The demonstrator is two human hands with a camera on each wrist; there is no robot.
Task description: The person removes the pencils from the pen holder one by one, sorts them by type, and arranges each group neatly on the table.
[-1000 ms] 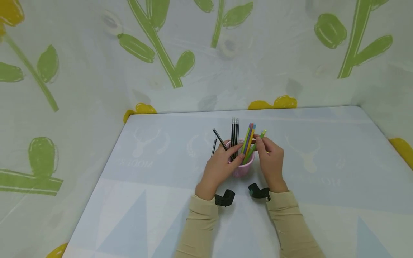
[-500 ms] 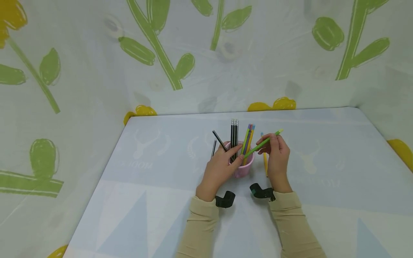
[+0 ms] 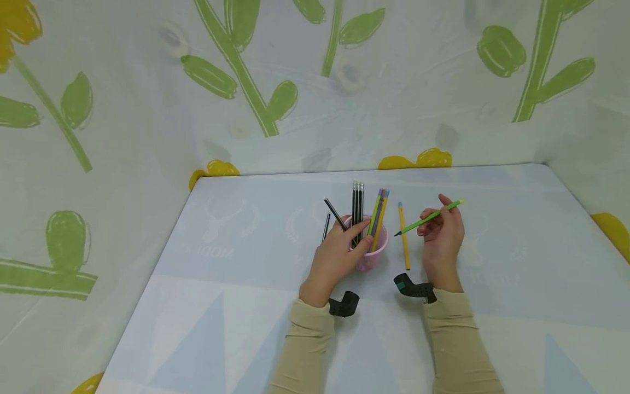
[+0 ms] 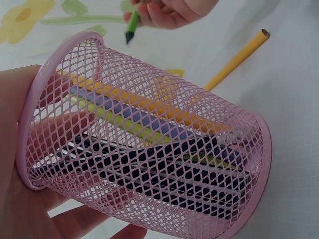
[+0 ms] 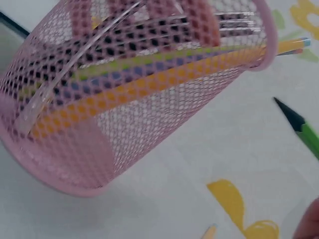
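My left hand point(image 3: 332, 257) grips the pink mesh pencil cup point(image 3: 370, 262) around its side near the rim, thumb and finger reaching over the opening. Inside the cup stand several black pencils point(image 3: 357, 205), one leaning left, and a few coloured pencils point(image 3: 378, 213) in yellow-green, purple and orange-yellow. To the right of the cup, my right hand point(image 3: 443, 243) pinches a green pencil point(image 3: 423, 220), its dark sharpened tip pointing toward the cup and clear of it. Between cup and right hand a yellow pencil point(image 3: 406, 251) lies on the table. The left hand's far fingers are partly hidden behind the cup.
Another black pencil point(image 3: 326, 225) shows at the left, beyond the left hand. A pale patterned cloth point(image 3: 221, 317) covers the table, with a flower-printed curtain point(image 3: 418, 98) standing behind it. Black wrist cameras point(image 3: 344, 304) sit by both cuffs.
The right hand has drawn the green pencil out of the cup and moved it right. The yellow pencil on the table has come into full view. The left hand stays on the cup.
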